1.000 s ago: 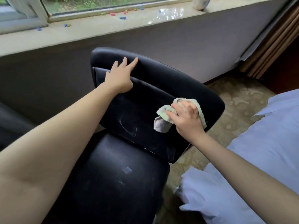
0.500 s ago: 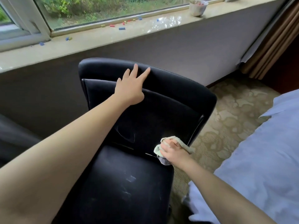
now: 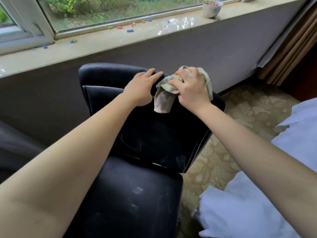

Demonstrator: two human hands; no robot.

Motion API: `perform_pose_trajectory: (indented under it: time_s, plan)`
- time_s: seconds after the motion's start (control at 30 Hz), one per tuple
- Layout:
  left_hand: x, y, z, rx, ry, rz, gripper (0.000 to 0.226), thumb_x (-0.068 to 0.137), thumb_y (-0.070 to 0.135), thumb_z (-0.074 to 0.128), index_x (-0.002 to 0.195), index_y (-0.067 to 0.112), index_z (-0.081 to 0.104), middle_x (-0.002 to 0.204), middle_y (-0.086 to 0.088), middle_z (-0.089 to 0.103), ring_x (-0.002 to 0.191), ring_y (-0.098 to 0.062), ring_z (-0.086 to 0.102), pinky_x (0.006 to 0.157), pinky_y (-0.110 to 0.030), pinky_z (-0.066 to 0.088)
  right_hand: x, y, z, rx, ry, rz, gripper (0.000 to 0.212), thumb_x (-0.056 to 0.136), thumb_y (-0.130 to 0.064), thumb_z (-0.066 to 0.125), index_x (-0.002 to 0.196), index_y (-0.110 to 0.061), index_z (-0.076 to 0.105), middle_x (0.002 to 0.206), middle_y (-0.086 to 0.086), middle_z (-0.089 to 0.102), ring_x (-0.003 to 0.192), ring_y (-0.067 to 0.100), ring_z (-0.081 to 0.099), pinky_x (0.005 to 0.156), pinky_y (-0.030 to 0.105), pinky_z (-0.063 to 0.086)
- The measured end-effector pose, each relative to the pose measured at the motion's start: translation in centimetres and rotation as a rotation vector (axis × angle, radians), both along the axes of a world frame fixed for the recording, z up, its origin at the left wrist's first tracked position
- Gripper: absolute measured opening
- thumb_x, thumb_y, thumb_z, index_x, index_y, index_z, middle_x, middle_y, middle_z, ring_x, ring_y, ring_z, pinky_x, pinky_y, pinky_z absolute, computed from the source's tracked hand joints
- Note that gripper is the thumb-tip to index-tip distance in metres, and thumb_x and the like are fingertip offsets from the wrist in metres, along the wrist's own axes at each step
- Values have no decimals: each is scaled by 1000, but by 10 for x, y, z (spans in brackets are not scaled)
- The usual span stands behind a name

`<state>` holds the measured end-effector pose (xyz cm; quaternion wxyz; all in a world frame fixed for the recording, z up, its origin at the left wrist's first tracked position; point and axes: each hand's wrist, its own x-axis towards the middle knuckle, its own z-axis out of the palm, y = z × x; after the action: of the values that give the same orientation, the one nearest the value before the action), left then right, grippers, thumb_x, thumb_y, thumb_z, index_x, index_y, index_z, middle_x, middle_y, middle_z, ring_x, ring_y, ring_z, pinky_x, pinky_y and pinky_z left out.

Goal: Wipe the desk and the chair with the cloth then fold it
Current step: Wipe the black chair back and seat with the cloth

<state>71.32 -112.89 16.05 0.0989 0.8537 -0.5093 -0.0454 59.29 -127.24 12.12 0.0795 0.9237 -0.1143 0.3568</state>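
Both hands are up on the top edge of the backrest of a black, padded, leather-look chair point(image 3: 137, 194). The right hand point(image 3: 192, 86) has its fingers curled round a bunched pale green terry cloth point(image 3: 164, 100) and holds it against that edge, towards the right end. A greyed, soiled flap of the cloth hangs down over the front of the backrest. The left hand point(image 3: 142, 88) lies flat just beside the cloth, its fingers straight and close together, with the tips over the rim.

Pale scuffs and streaks mark the chair's seat and the lower backrest. A dark grey wall point(image 3: 188, 54) stands behind the chair, under a long pale stone window sill point(image 3: 103, 43). White bedding point(image 3: 257, 212) fills the lower right corner, lying over a beige patterned carpet point(image 3: 248, 109). A brown pleated curtain point(image 3: 291, 48) hangs at the upper right.

A sheet of crumpled clear plastic point(image 3: 176, 24) lies on the sill, with a stained white cup point(image 3: 211, 8) near the sill's right end. Small blue, red and yellow pieces point(image 3: 130, 30) are scattered along the sill to the left of the plastic.
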Motion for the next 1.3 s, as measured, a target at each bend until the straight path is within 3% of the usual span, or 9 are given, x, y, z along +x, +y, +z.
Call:
perform_pose_trajectory:
  time_s: [0.17, 0.3, 0.63, 0.8, 0.9, 0.97, 1.1, 1.2, 1.3]
  plan:
    - [4, -4, 1, -20, 20, 9, 76, 87, -2, 45, 151, 26, 15, 159, 3, 8, 144, -19, 13, 111, -30, 21, 8, 19, 8, 192, 25, -157, 24, 72, -24, 49, 87, -21, 69, 95, 3, 65, 77, 37, 57, 64, 38, 48]
    - [4, -5, -5, -68, 50, -5, 77, 86, 3, 52, 150, 24, 16, 159, 0, 9, 144, -20, 13, 113, -31, 20, 17, 14, 27, 304, 216, -270, 27, 85, -37, 54, 106, -20, 56, 108, 6, 56, 95, 36, 53, 73, 38, 42]
    - [-40, 49, -46, -140, 240, 77, 87, 78, -13, 42, 151, 23, 11, 159, -1, 1, 145, -19, 11, 115, -36, 24, -27, 29, 43, 419, 336, -403, 29, 87, -37, 54, 110, -19, 49, 112, 11, 51, 102, 37, 50, 83, 40, 41]
    - [-79, 207, -178, 365, 590, 370, 76, 88, -1, 41, 152, 16, 4, 157, -14, -13, 141, -30, 24, 109, -30, 28, -79, 41, 37, 368, 310, -587, 34, 86, -31, 58, 114, -12, 50, 117, 16, 50, 103, 40, 48, 85, 45, 41]
    - [-77, 283, -211, 641, 587, 455, 57, 98, 6, 34, 150, 5, 10, 155, -24, 1, 141, -40, 18, 116, -36, 15, -111, 61, 5, 152, 180, -611, 34, 75, -9, 64, 107, -4, 58, 117, 19, 54, 102, 44, 47, 88, 50, 37]
    - [-68, 303, -203, 645, 637, 525, 58, 97, 7, 34, 150, 10, 12, 156, -19, 7, 143, -33, 15, 115, -33, 16, -129, 82, -25, 27, 192, -521, 27, 72, -6, 56, 98, -6, 65, 120, 17, 57, 109, 43, 40, 96, 51, 29]
    - [-50, 315, -188, 461, 647, 454, 57, 92, 4, 37, 147, 15, 26, 149, -12, 30, 133, -25, 39, 97, -24, 36, -158, 120, -83, -109, 612, -289, 36, 61, -12, 78, 96, -12, 71, 122, 14, 60, 116, 36, 35, 96, 49, 42]
    - [-45, 331, -200, 426, 697, 416, 56, 90, 1, 39, 145, 14, 32, 144, -13, 36, 126, -26, 46, 92, -25, 40, -167, 153, -105, -113, 1198, -334, 49, 88, -18, 59, 134, -14, 45, 149, 10, 27, 138, 32, 18, 114, 44, 17]
    - [-48, 350, -214, 472, 782, 411, 55, 90, 0, 41, 143, 11, 34, 147, -12, 36, 133, -23, 38, 99, -24, 34, -168, 161, -103, -154, 1271, -333, 47, 78, -22, 70, 124, -15, 58, 139, 7, 45, 130, 29, 39, 109, 43, 24]
